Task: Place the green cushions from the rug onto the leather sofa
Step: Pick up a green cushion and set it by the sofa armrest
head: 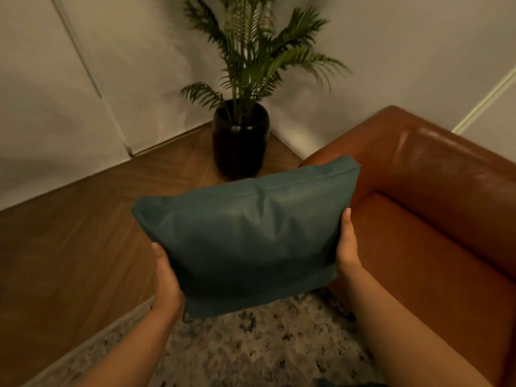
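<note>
A green cushion [245, 236] fills the centre of the frame, held in the air by 2 bare hands. The left hand [167, 277] grips its lower left edge and the right hand [347, 244] presses flat against its right side, thumb pointing up along the fabric; the fingers of both are hidden behind the cushion. A seam runs across the cushion's upper part, and no label or writing shows on it.

The cushion hangs above the near corner of the speckled rug [251, 350], at the lower centre, and its upper right corner overlaps the arm of the brown leather sofa [435, 196], which takes up the right side of the frame. The sofa seat beside the right hand is bare.

Behind the cushion, at upper centre, a palm plant [259, 51] stands in a dark pot [240, 141] in the corner of the room, on the wooden floor [69, 233] just beside the sofa arm. Pale walls [55, 79] close the corner.
</note>
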`<state>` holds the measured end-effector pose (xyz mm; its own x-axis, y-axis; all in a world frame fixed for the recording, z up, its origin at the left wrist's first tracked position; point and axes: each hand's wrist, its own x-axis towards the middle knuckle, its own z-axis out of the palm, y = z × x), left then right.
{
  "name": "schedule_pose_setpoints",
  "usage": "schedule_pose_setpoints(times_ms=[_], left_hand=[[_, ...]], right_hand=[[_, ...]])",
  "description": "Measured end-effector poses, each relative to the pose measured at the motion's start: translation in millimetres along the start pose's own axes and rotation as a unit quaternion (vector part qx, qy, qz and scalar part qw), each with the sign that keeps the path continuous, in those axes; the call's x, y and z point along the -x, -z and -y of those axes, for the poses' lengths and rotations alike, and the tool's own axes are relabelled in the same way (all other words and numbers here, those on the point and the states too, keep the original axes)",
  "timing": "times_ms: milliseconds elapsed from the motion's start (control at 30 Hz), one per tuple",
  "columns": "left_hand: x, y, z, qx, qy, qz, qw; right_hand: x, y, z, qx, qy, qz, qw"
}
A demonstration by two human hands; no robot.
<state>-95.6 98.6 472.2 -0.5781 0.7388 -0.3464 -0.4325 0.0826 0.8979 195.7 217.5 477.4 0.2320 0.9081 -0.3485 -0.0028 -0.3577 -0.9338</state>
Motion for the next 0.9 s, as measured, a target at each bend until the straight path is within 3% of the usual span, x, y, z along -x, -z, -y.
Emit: schedule_pose_setpoints(times_ms=[300,400,500,633,900], left_hand=[[10,-48,-22,-0.012,0.012,0.093,0.996],[8,-72,-18,-0.063,0.016,0.092,0.994],[10,-103,-12,-0.105,0.018,0.148,0.983],[15,-163,-6,-0.137,0.013,0.168,0.976],[25,-292,21,-0.127,0.119,0.176,0.969]], right_hand=[[7,50,30,-0.038,0.020,-0.050,0.998],[-2,74,32,-0.053,0.016,-0.065,0.996],[-16,102,34,-0.073,0.016,-0.077,0.994],[-43,141,42,-0.102,0.032,-0.090,0.990],[-137,242,82,-0.087,0.034,-0.097,0.991]])
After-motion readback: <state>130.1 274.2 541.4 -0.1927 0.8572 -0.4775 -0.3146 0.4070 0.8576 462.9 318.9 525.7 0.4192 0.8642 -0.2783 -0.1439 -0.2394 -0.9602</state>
